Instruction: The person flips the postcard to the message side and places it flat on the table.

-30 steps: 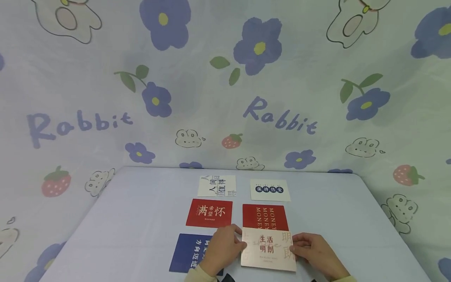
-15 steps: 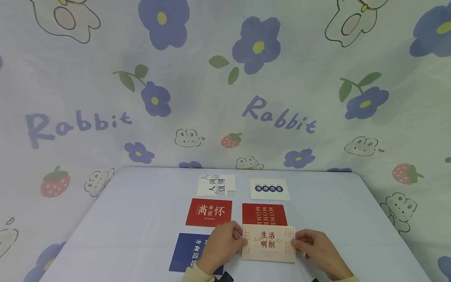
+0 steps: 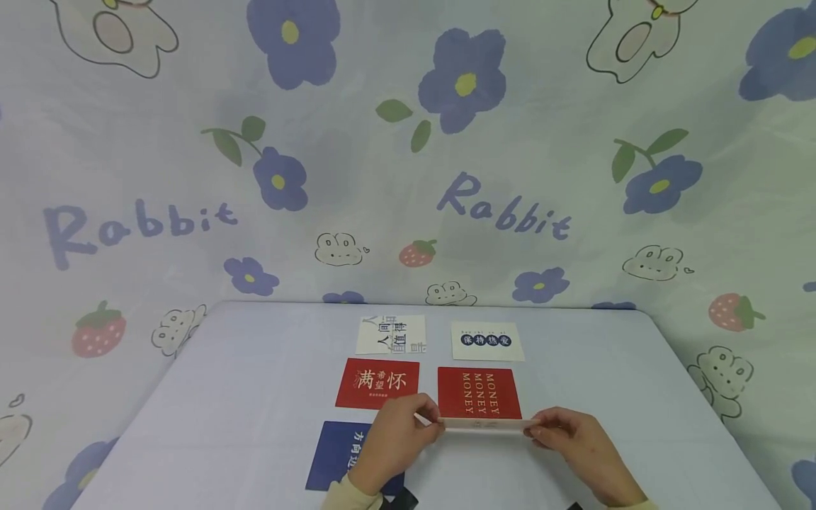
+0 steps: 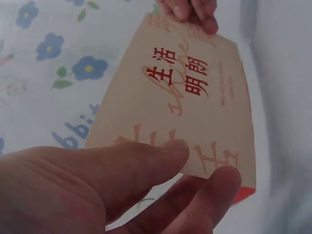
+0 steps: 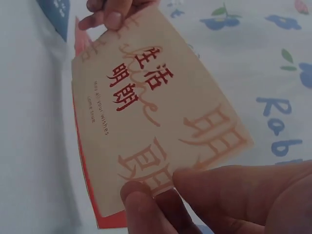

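Both hands hold a cream card with red Chinese characters (image 4: 146,97) by its two short ends. In the head view the card (image 3: 487,423) is turned nearly edge-on, a thin strip. My left hand (image 3: 398,439) pinches the left end between thumb and fingers, its thumb on the printed face. The right end is pinched the same way by my right hand (image 3: 576,450). Red shows past the card's lower edge in both wrist views. Just beyond the strip lies a red card lettered MONEY (image 3: 479,392).
Left of the MONEY card lies another red card (image 3: 378,383). A blue card (image 3: 331,453) is partly covered by the left hand and wrist. Two white cards (image 3: 390,334) lie farther back on the white table (image 3: 223,411). A flower-printed cloth (image 3: 357,177) hangs behind.
The cream card, its printed face turned toward the head camera before, has been tipped nearly edge-on by both hands. More of the MONEY card shows.
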